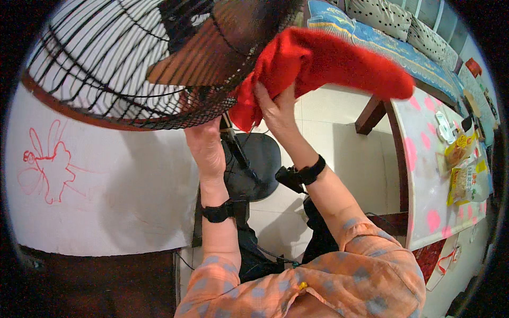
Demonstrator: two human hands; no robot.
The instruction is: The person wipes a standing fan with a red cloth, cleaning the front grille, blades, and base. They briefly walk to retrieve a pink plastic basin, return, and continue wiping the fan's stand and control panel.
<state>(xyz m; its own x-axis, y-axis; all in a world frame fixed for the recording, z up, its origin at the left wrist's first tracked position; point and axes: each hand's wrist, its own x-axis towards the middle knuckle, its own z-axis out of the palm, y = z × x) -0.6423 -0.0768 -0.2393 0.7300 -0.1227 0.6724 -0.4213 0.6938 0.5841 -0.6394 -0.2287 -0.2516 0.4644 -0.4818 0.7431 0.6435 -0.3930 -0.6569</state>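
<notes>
A pedestal fan fills the upper left, its black wire guard (131, 95) around brown blades (191, 59). My right hand (280, 107) grips a bunched red cloth (302, 63) at the fan's right side. One long end of the cloth stretches out to the right, over the floor. Under the guard is my left hand (204, 143), close to the fan's black pole (238, 151). Its fingers are mostly hidden behind the wires, so what they touch is unclear. The pole runs down to a dark rounded base (262, 187) on the floor.
A white wall panel (151, 190) with a red line drawing stands at left. At right, a table with a pink-spotted cover (421, 190) holds snack bags (461, 151). Behind it is a bed with a blue spread (381, 43). A cable (270, 254) crosses near my legs.
</notes>
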